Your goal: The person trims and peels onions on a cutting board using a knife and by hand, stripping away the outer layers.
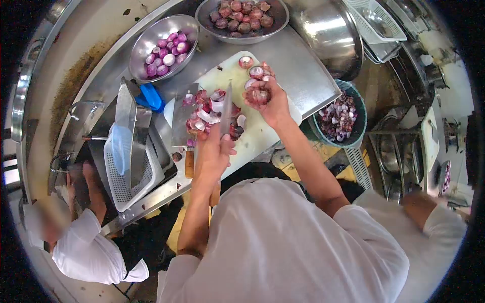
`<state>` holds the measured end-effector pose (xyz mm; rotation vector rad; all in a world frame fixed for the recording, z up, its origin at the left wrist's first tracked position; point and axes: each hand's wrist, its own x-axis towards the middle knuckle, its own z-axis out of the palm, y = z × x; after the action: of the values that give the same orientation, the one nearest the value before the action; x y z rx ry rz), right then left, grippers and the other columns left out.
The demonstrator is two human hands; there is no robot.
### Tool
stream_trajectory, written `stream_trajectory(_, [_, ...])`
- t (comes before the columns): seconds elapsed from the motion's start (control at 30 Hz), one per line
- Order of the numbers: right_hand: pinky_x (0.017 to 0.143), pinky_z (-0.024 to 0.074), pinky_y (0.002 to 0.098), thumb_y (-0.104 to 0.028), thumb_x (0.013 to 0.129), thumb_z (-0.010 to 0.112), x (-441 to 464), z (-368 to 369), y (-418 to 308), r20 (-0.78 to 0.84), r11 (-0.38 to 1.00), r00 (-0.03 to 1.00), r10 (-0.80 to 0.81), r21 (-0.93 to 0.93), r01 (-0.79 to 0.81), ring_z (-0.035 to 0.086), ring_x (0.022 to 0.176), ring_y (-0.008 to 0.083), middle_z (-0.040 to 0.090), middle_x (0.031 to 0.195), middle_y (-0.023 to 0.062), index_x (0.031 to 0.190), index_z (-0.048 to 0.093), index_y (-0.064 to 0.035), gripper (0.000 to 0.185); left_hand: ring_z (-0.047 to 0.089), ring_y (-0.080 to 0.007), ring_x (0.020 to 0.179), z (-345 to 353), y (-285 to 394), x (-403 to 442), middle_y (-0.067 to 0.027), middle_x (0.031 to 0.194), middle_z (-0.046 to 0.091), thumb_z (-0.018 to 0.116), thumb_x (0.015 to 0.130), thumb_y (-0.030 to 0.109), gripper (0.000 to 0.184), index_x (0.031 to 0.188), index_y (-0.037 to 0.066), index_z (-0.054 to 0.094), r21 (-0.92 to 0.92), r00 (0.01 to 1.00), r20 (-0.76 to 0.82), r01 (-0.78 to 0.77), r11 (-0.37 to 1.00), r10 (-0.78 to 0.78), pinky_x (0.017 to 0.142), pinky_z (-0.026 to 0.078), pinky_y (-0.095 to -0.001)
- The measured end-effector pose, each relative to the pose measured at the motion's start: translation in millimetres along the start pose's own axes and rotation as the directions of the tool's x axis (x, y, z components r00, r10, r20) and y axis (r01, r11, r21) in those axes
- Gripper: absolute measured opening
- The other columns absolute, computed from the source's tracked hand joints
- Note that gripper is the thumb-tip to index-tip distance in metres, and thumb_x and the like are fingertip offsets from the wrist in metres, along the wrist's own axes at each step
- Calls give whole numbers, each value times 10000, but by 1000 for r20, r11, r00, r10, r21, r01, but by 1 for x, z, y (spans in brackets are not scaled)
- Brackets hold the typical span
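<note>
My left hand is closed around a knife, its blade pointing away from me over the white cutting board. My right hand is closed on a red onion above the board's right side. Just beyond those fingers sit several cut red onions. Loose onion skins and trimmings are heaped left of the knife blade. A cleaver with a wooden handle lies at the board's left side, its blade partly under the scraps.
Peeled purple onions fill a metal bowl; unpeeled ones fill another bowl. A bin of onion scraps stands at right, below a large steel pot. A white basket is at left. Co-workers are at left and right.
</note>
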<state>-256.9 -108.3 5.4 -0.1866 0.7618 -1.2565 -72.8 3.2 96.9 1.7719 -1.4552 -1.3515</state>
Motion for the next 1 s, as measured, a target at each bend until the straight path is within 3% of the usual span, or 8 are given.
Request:
stream_trajectory(0.07, [778, 578, 457, -318, 1060, 344, -1, 5, 10, -14, 996, 998, -66, -60, 65, 661, 858, 272, 639, 954, 125, 1119, 538, -36, 348, 705, -194, 677, 8, 5, 1, -143, 840, 691, 457, 1008, 112, 251, 1247, 35, 461, 29, 999, 23, -36, 999, 35, 494, 514, -351])
stream_trajectory(0.13, [743, 580, 413, -340, 1072, 323, 2, 6, 19, -24, 984, 991, -132, -121, 128, 665, 842, 256, 649, 926, 128, 1112, 535, -34, 374, 699, -316, 656, 14, 11, 1, -184, 778, 680, 484, 974, 68, 183, 1146, 7, 463, 145, 998, 53, -43, 989, 35, 543, 504, -470])
stream_trajectory(0.2, [692, 569, 362, -334, 1078, 316, 11, 2, 30, -13, 845, 922, -387, -404, 349, 674, 809, 233, 661, 894, 152, 1087, 538, -32, 374, 681, -376, 670, 18, 6, 5, -210, 750, 665, 494, 946, 37, 169, 1103, -9, 452, 197, 991, 61, -132, 971, 122, 583, 491, -513])
stream_trajectory(0.33, [679, 552, 330, -343, 1080, 313, -17, 32, 22, 16, 844, 918, -395, -388, 370, 667, 800, 201, 659, 898, 168, 1077, 545, -41, 380, 634, -494, 715, 29, 1, 8, -280, 706, 628, 528, 858, -39, 199, 1027, -53, 425, 360, 978, 34, -206, 910, 208, 650, 463, -585])
stream_trajectory(0.47, [740, 503, 381, -321, 1080, 323, 2, 17, 42, -5, 686, 851, -524, -595, 419, 633, 831, 252, 634, 903, 177, 1067, 532, -19, 368, 652, -467, 690, 33, 7, 10, -271, 658, 610, 485, 946, 39, 136, 1049, -39, 441, 449, 967, -27, -214, 868, 252, 592, 479, -550])
stream_trajectory(0.53, [766, 483, 407, -315, 1079, 329, 6, 13, 47, -8, 585, 805, -593, -691, 424, 620, 847, 278, 625, 905, 179, 1065, 522, -4, 367, 634, -499, 696, 37, 2, 20, -330, 706, 612, 520, 830, -52, 214, 1017, -66, 416, 432, 971, -34, -200, 879, 237, 635, 474, -600])
stream_trajectory(0.9, [951, 408, 417, -350, 1066, 348, 3, 4, 64, -170, 752, 904, -393, -625, 209, 542, 1086, 342, 561, 1192, 257, 1290, 469, 48, 473, 631, -509, 713, 46, -7, 40, -340, 755, 622, 497, 857, -28, 448, 1270, -131, 360, 348, 953, -82, -246, 905, 291, 638, 488, -589])
stream_trajectory(1.0, [954, 404, 410, -362, 1066, 348, 1, 7, 61, -115, 696, 892, -437, -672, 254, 542, 1083, 338, 566, 1189, 245, 1324, 444, 58, 502, 630, -513, 728, 47, -11, 46, -342, 763, 623, 503, 869, -15, 465, 1288, -139, 344, 300, 964, -65, -229, 926, 259, 647, 490, -581])
